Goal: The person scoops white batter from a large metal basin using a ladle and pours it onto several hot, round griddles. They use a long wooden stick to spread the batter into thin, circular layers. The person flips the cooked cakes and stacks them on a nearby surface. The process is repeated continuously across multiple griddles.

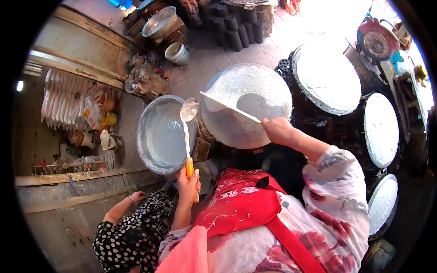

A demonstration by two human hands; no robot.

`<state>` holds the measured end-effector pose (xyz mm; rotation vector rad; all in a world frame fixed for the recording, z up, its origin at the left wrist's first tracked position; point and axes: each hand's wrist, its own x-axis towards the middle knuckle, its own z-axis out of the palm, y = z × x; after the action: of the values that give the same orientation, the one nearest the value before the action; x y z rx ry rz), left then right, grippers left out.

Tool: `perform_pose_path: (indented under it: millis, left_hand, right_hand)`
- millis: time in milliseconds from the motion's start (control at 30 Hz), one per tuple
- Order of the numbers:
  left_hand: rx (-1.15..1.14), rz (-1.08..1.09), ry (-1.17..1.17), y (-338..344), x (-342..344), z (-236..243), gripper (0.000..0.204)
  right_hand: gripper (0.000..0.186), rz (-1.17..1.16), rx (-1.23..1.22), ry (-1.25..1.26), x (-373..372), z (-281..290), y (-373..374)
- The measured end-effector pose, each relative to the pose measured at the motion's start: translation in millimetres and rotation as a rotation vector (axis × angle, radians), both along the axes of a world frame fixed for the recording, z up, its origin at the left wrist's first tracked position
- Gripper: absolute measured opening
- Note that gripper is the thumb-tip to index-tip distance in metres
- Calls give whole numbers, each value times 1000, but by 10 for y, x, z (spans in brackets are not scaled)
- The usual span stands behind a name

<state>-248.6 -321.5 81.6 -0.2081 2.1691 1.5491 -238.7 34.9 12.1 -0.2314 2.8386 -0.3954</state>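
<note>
Ladle (189,110) and stick (230,107) are both in hand at the large round pan (273,98), which lies in front of the person in the red apron (241,204). The right hand (277,130), at the pan's near right edge, is curled tightly around one end of the pale, thin stick. The stick slants over the pan toward its left rim — whether it touches the surface inside, I cannot tell. White coating covers much of the pan's inside, with a greyer patch toward the middle.

The left hand (188,182), left of the pan and nearer the person, grips the ladle's orange handle. The ladle's smeared bowl is just left of the pan, and overlaps in view the right rim of a basin (141,129). This basin stands beside the pan, on its left — whitish liquid (165,136) inside.

Right of the pan are three round white discs (327,77). Beyond the pan stand black cylinders (233,40); beyond it and to the left, a bucket (177,53). Another person's hand (137,196) is left of the pan, on its near side.
</note>
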Motion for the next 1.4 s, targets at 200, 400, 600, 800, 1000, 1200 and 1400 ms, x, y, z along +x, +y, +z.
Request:
perform_pose_path:
  millis: [200, 400, 600, 800, 1000, 1200, 1400]
  left_hand:
    - [31, 43, -38, 20, 3, 70, 22]
    - [104, 128, -69, 5, 91, -17, 35]
    - [150, 130, -83, 5, 217, -3, 35]
    - [140, 158, -73, 10, 242, -31, 35]
    - [37, -22, -4, -58, 336, -21, 41]
    - [-198, -550, 286, -249, 492, -149, 50]
    - [-43, -591, 567, -255, 316, -186, 48]
  right_hand:
    - [17, -286, 17, 109, -608, -199, 617]
    - [13, 104, 19, -18, -53, 4, 252]
    - [13, -232, 34, 40, -350, -59, 672]
    - [15, 96, -3, -73, -324, 86, 349]
    - [8, 73, -53, -164, 821, 352, 402]
    - [16, -282, -60, 47, 2262, 194, 370]
    - [27, -803, -280, -54, 2343, 94, -546]
